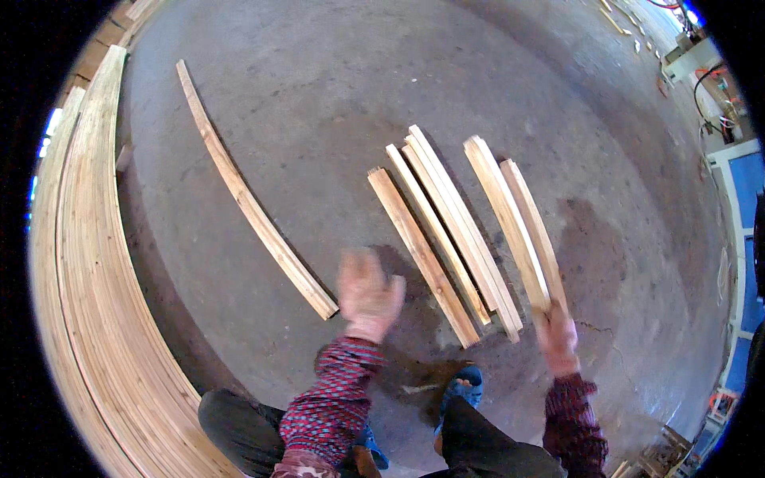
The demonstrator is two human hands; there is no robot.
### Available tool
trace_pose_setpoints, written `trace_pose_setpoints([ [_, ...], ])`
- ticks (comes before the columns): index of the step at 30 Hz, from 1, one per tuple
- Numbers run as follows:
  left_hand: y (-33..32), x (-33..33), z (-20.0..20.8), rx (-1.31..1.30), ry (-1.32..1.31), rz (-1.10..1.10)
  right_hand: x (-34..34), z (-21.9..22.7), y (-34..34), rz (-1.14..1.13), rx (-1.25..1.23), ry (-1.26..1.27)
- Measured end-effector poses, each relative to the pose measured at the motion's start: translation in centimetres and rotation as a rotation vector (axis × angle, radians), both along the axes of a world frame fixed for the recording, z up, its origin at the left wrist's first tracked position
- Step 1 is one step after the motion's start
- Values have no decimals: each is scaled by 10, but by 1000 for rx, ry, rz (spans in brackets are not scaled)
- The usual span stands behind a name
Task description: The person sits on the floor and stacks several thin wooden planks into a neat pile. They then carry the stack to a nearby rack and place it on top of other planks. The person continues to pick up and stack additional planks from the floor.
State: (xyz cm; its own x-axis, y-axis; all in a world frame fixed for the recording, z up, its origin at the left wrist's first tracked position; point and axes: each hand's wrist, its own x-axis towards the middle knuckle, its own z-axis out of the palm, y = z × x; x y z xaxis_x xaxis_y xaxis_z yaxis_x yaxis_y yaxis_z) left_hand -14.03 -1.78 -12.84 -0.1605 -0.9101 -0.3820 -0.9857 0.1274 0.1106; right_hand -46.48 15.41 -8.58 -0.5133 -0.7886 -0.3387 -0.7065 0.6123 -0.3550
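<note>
My left hand (369, 293) hangs above the floor with its thumb spread from the fingers, blurred by motion and holding nothing. It is nearest to the lower end of a long single wooden strip (239, 187) lying to its left. My right hand (557, 338) is closed round the near end of a pale wooden strip (510, 215). Another strip (535, 227) runs close along its right side, and its near end is hidden by that hand. Between my hands lie a brownish strip (422, 259), a narrow strip (438, 235) and a bundle of pale strips (466, 239), roughly parallel.
A tall stack of long wooden boards (96, 247) borders the left side. Below are my feet in blue sandals (464, 388). Blue panels in a white frame (747, 187) and some cables (709, 103) stand at the right. Wood scraps (629, 28) lie far off on the concrete floor (319, 72).
</note>
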Motion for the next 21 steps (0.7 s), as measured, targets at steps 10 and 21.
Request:
trace_pose_setpoints([
  [10,31,-141,-32,-151,590,745,42,-73,-112,552,172,375],
  [21,22,-131,-37,83,1266,778,46,-72,-116,174,89,111],
])
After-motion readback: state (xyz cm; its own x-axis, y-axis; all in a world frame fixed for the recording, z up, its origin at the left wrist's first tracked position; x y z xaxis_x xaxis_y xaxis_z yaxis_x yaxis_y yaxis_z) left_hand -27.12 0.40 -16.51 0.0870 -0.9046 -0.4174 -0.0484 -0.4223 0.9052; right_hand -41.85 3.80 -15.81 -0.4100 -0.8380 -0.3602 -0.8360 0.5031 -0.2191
